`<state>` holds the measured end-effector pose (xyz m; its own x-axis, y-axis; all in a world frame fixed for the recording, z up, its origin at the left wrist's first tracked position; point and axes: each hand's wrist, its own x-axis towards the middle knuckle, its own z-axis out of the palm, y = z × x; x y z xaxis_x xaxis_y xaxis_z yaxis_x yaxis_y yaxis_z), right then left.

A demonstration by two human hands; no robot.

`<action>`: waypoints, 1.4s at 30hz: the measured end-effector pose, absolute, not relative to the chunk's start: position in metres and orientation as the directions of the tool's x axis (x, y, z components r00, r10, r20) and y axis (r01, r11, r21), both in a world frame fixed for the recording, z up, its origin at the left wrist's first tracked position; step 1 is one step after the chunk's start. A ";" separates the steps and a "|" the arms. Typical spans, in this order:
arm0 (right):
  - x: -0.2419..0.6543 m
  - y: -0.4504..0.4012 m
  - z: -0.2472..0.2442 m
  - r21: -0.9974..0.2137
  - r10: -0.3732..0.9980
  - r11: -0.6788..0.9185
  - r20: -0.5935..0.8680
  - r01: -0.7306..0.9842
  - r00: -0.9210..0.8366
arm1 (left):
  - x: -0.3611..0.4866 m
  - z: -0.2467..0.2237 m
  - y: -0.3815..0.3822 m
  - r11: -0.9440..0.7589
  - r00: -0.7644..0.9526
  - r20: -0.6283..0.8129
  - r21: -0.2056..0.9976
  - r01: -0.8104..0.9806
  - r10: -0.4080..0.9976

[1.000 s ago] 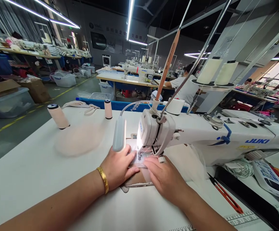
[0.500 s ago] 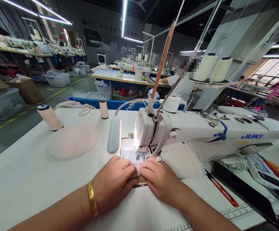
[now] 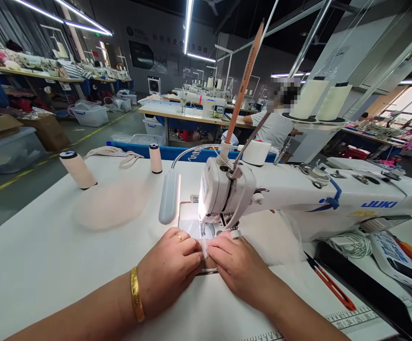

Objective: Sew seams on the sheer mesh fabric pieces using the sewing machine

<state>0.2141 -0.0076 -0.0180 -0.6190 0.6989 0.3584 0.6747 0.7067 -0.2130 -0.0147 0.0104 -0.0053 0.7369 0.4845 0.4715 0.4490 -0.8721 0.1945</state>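
Note:
A white sewing machine stands in front of me, its lamp lighting the needle area. Just before the presser foot, my left hand pinches the left side of a thin, sheer pale fabric. Close by on the right, my right hand presses its fingers on the same fabric, with thumb and fingers together. Sheer cloth spreads out to the right under the machine arm. Most of the fabric between the fingers is hidden.
Pale thread cones and a smaller spool stand at the back left. A pale, sheer piece lies on the left. Orange thread snips, a black tray and a cable coil are on the right. A person sits beyond.
The view has shifted slightly, so the surroundings sit a little further right. Both hands stay at the needle area; the left fingers have closed in slightly towards the right hand.

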 end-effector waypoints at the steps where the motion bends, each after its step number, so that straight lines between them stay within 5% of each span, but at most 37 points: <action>1: 0.214 -0.007 -0.018 -0.210 0.698 0.707 0.365 0.676 -0.616 | -0.015 -0.006 0.011 -0.875 0.738 0.476 0.193 0.443 0.479; 25: 0.212 0.008 -0.033 -0.162 0.778 0.576 0.410 0.801 -0.477 | -0.016 -0.016 0.041 -0.845 0.705 0.524 0.056 0.531 0.478; 36: 0.208 0.004 -0.033 -0.251 0.731 0.644 0.479 0.723 -0.485 | -0.015 -0.023 0.045 -0.753 0.651 0.439 0.099 0.650 0.619; 42: 0.200 -0.017 -0.015 -0.380 0.651 0.757 0.502 0.531 -0.569 | -0.036 0.000 0.006 -0.705 0.591 0.400 0.257 0.661 0.701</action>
